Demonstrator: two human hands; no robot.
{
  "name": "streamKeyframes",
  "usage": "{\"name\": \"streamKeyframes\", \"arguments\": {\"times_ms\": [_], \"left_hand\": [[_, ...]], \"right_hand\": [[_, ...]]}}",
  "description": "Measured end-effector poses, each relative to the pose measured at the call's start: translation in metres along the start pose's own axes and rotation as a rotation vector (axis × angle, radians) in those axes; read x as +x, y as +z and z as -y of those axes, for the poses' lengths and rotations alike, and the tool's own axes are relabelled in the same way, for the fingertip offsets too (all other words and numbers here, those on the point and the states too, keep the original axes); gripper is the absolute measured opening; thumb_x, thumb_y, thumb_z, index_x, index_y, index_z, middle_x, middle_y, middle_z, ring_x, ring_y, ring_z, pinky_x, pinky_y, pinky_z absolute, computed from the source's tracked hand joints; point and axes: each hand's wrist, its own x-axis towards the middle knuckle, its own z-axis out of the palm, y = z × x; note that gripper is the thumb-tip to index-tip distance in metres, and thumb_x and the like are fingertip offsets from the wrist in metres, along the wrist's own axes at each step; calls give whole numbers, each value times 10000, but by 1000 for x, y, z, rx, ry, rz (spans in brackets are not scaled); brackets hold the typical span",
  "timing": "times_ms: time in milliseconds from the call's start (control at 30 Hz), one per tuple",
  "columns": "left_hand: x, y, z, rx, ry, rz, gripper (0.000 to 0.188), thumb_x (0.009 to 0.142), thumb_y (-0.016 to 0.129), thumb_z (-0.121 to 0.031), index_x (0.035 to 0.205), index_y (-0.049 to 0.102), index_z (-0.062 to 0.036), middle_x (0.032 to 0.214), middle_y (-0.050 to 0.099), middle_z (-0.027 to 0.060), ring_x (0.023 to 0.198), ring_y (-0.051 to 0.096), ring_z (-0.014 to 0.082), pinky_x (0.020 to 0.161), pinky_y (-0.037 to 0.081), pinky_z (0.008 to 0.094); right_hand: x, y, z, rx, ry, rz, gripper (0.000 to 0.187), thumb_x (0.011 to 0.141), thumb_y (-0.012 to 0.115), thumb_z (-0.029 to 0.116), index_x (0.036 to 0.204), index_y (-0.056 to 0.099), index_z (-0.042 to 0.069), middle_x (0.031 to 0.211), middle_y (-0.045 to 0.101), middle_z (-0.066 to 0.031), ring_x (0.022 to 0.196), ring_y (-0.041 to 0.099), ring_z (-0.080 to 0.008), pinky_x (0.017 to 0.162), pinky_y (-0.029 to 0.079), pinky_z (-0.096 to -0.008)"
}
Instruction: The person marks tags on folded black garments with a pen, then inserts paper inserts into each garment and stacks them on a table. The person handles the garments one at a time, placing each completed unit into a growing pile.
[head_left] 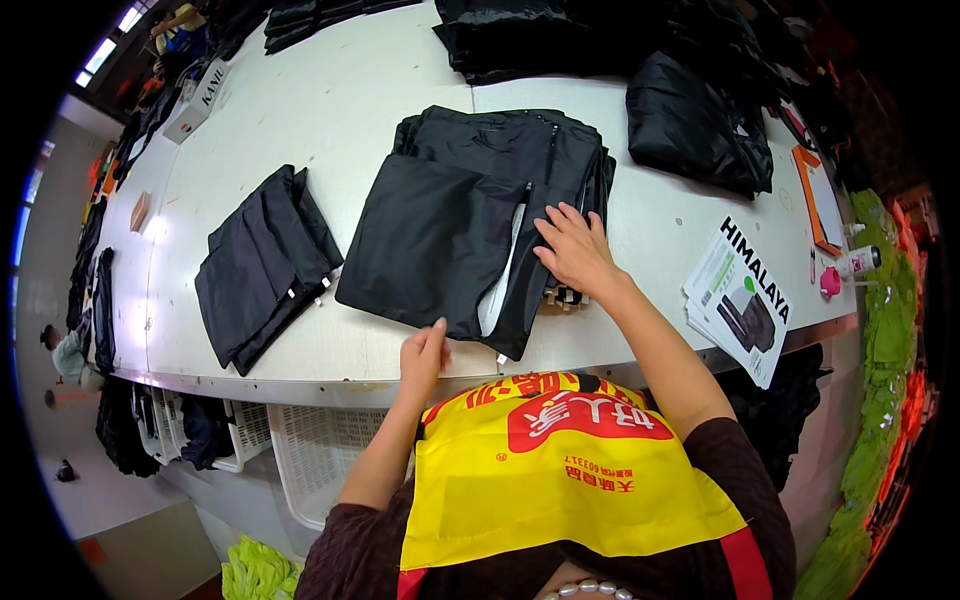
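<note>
A folded black garment (430, 235) of smooth fabric lies on top of a stack of similar black garments (490, 130) in the middle of the table. A narrow white strip (502, 285) shows along an opening in its right part. My right hand (580, 252) is open, fingers spread and lying on the fabric right of that opening. At the garment's near edge is my left hand (427, 358), its thumb over the cloth and its fingers curled, seemingly pinching the edge. A smaller folded black piece (268, 268) lies apart on the left.
The white table (240, 120) holds black garment piles (530, 40) at the back and a black bundle (695, 125) at the right. Printed sheets (740, 300), an orange-edged board (818, 200) and a bottle (858, 262) lie right. White crates (320, 450) stand below.
</note>
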Motion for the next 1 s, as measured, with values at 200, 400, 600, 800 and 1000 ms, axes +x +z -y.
{"name": "streamKeyframes", "arguments": {"times_ms": [200, 400, 600, 800, 1000], "left_hand": [[4, 33, -5, -794, -339, 186, 340, 898, 573, -290, 1049, 528, 10, 835, 638, 96, 697, 652, 224, 649, 572, 301], [-23, 19, -70, -629, 252, -154, 252, 864, 564, -51, 1105, 514, 5, 1040, 604, 123, 748, 646, 194, 575, 561, 272], [-12, -92, -107, -448, 578, -704, 155, 874, 590, -115, 982, 541, -15, 882, 601, 68, 620, 557, 108, 466, 419, 211], [67, -217, -36, -574, 285, -842, 180, 872, 612, -162, 865, 499, -23, 692, 513, 42, 485, 461, 104, 419, 378, 206], [112, -238, 0, 156, 305, -1720, 566, 784, 661, -206, 1229, 432, 59, 1095, 540, 206, 917, 564, 314, 810, 475, 352]], "right_hand": [[-10, -5, -5, 253, -44, -56, 470, 881, 538, 291, 1271, 476, 37, 1365, 404, -177, 1304, 318, -328, 1052, 222, -544], [-83, -31, -79, 335, 127, -90, 519, 826, 608, 192, 1285, 448, 12, 1349, 409, -212, 1276, 357, -342, 1074, 287, -389], [-259, -67, -214, -177, 792, 463, 746, 680, 676, 169, 1342, 367, 22, 1407, 324, -224, 1326, 293, -330, 1093, 258, -380], [-344, -59, -230, -237, 844, 436, 777, 684, 701, 83, 1352, 314, -1, 1415, 291, -255, 1286, 348, -354, 1039, 343, -388], [-343, -73, -230, -239, 665, 442, 194, 778, 534, 14, 965, 559, -28, 935, 606, -252, 889, 592, -403, 791, 468, -454]]}}
